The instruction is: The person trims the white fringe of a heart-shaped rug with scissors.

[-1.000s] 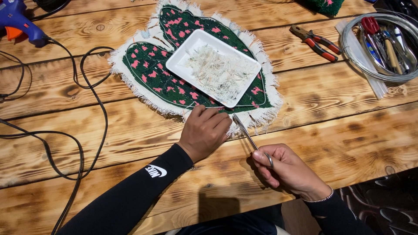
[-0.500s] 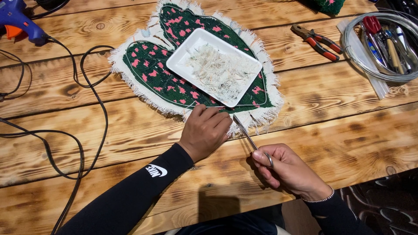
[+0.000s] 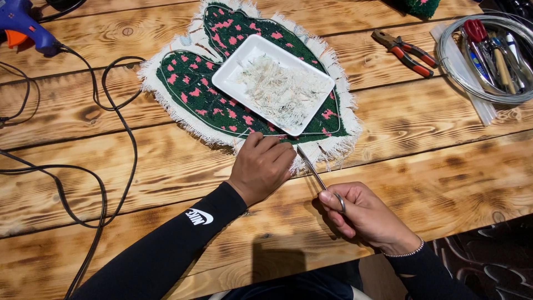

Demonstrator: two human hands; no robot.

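Note:
A green cactus-shaped rug [image 3: 194, 94] with pink spots and a white fringe lies on the wooden table [image 3: 433, 144]. My left hand [image 3: 261, 166] presses on its near fringed edge with the fingers curled. My right hand [image 3: 361, 214] grips thin metal scissors [image 3: 312, 169] whose tips point at the fringe right beside my left fingers. A white rectangular tray [image 3: 236, 69] with a heap of pale thread trimmings sits on the rug.
A blue glue gun [image 3: 25, 28] lies at the far left with black cables [image 3: 119, 166] looping over the table. Red-handled pliers [image 3: 404, 53] lie at the right, next to a wire coil [image 3: 452, 72] around several tools.

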